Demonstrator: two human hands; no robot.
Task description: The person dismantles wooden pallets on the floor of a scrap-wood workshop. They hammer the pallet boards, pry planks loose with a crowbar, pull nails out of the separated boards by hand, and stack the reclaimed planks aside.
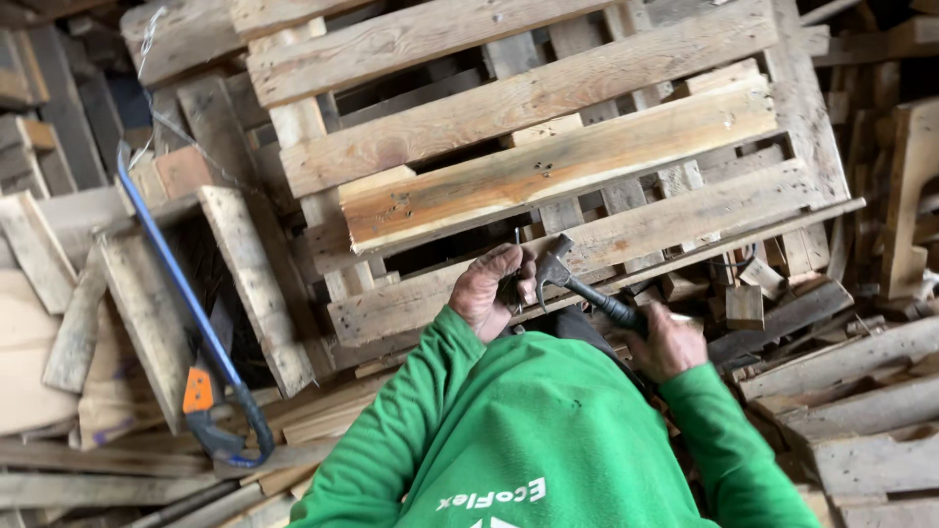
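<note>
So from the head cam I'm looking down over a green sweatshirt at a stack of weathered wooden pallets [548,147] that fills most of the far side of the view. The right hand [670,342] is wrapped tight around the black grip of a claw hammer [577,284], fingers closed all the way round the handle. The hammer runs up and to the left from that fist, and its metal head sits right against the near slat of the top pallet, just beside the other hand. The left hand [494,288] is curled up at that same slat, fingers pressed together and pinching what looks like a thin nail [517,240] that sticks up above the knuckles. It's small and dark, so I can't tell exactly how it's held. Both hands are close together, almost touching around the hammer head. Off to the left, well apart from the hands, a bow saw [186,323] with a blue frame and an orange-and-black handle lies tilted across loose boards [147,303]. More scrap planks [861,391] are piled on the right, near the right arm, and some broken blocks sit just past the hammer hand.
</note>
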